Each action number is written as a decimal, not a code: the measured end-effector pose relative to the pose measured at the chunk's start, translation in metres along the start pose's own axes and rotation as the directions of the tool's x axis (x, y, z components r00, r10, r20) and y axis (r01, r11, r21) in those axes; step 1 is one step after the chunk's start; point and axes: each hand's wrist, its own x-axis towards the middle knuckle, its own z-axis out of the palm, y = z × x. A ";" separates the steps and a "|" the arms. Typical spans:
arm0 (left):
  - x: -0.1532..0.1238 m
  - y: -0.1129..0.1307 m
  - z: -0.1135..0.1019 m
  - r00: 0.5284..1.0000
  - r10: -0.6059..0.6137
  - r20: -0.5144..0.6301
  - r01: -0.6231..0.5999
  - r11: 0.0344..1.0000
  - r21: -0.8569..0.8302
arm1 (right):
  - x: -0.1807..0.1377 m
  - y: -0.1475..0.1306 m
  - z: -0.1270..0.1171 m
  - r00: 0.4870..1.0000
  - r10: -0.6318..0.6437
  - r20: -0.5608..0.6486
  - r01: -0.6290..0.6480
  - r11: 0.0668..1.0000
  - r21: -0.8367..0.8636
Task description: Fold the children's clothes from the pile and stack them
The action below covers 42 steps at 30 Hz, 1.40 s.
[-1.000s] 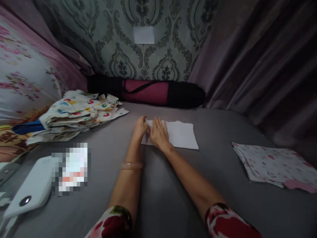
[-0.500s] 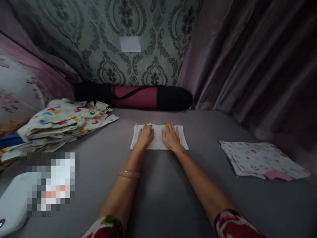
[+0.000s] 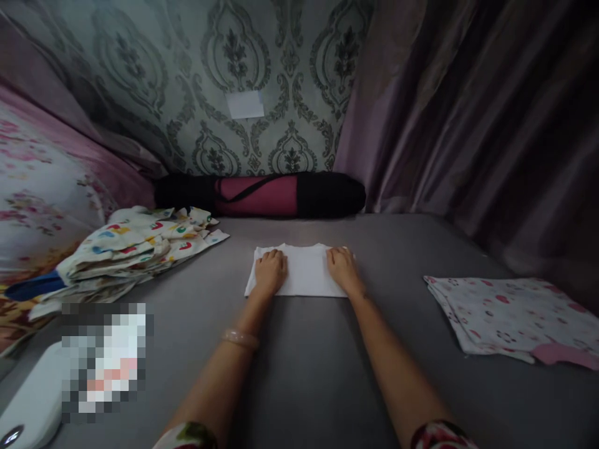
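A folded white cloth [image 3: 305,271] lies flat on the grey bed surface [image 3: 309,368] in the middle of the view. My left hand [image 3: 270,272] rests palm down on the cloth's left end, fingers slightly curled. On the cloth's right end my right hand [image 3: 343,269] presses down in the same way, fingers bent over the far edge. Neither hand lifts the cloth. A pale bangle [image 3: 240,338] sits on my left wrist.
A pile of colourful patterned clothes [image 3: 135,246] lies at the left. A folded floral garment [image 3: 510,315] lies at the right. A black and pink rolled bag [image 3: 262,194] lies along the wall. A white device [image 3: 32,405] sits at the lower left. Curtains hang at the right.
My hands have slid apart from the cloth's middle to its two ends. The cloth has gone from a wider rectangle to a narrower, smoothed fold.
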 end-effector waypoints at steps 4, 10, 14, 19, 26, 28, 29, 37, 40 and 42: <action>0.032 -0.025 -0.015 0.995 -0.006 0.102 0.004 1.000 0.028 | 0.011 0.027 0.004 0.994 0.082 -0.078 -0.080 0.996 0.028; 0.080 -0.059 -0.027 0.926 0.005 0.376 -0.024 0.999 0.046 | 0.025 0.047 0.017 0.996 0.087 -0.009 -0.086 0.992 0.097; 0.099 -0.069 -0.030 0.853 0.049 0.520 -0.052 0.999 -0.009 | 0.025 0.047 0.014 0.996 0.093 -0.020 -0.091 0.993 0.069; 0.106 -0.071 -0.029 0.818 0.057 0.572 -0.037 0.998 -0.046 | 0.018 0.042 0.007 0.996 0.091 -0.010 -0.091 0.996 -0.023; 0.107 -0.074 -0.032 0.781 0.066 0.621 -0.038 0.998 -0.058 | 0.020 0.041 -0.005 0.987 0.130 0.097 -0.136 0.989 0.058; 0.105 -0.074 -0.036 0.781 0.071 0.621 -0.031 0.997 -0.075 | 0.022 0.041 -0.008 0.982 0.148 0.116 -0.161 0.981 0.111; 0.103 -0.074 -0.039 0.782 0.073 0.619 -0.027 0.996 -0.083 | 0.023 0.041 -0.010 0.980 0.151 0.133 -0.168 0.977 0.133; 0.087 -0.082 -0.088 0.790 0.227 0.569 -0.035 0.944 -0.328 | 0.026 0.054 -0.049 0.983 -0.022 0.181 -0.081 0.837 0.541; 0.079 -0.085 -0.115 0.779 0.299 0.551 -0.030 0.896 -0.443 | 0.022 0.057 -0.070 0.984 -0.095 0.149 -0.053 0.645 0.762; 0.074 -0.082 -0.132 0.809 0.315 0.496 -0.026 0.862 -0.505 | 0.019 0.055 -0.086 0.994 -0.092 0.059 0.001 0.549 0.836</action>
